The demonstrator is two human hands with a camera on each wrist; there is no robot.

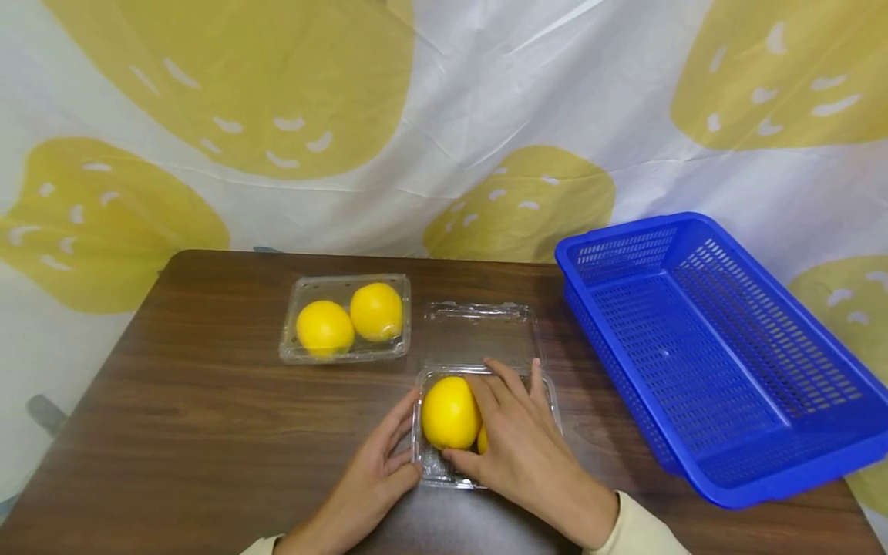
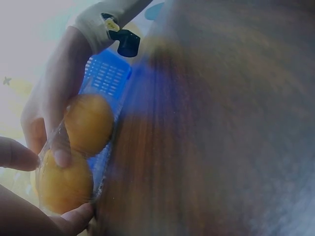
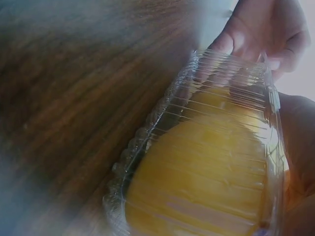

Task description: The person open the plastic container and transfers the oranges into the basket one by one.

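An open clear plastic clamshell box [image 1: 432, 467] sits near the table's front, its lid [image 1: 479, 339] folded back behind it. Inside are two round yellow fruits; the left one [image 1: 449, 412] shows well, while the right one [image 1: 483, 439] is mostly covered by my right hand. My left hand [image 1: 378, 466] holds the box's left end, thumb at the front corner and fingers along the side. My right hand [image 1: 516, 432] reaches over the box, thumb and index finger against the left fruit. Through the ribbed wall in the right wrist view, a fruit [image 3: 202, 172] looms large.
Behind and to the left stands another clear box [image 1: 291, 356], closed, with two yellow fruits [image 1: 324, 327] in it. A blue plastic basket [image 1: 624, 370] takes up the right side of the brown wooden table [image 1: 208, 432]. A patterned cloth [image 1: 486, 92] hangs behind.
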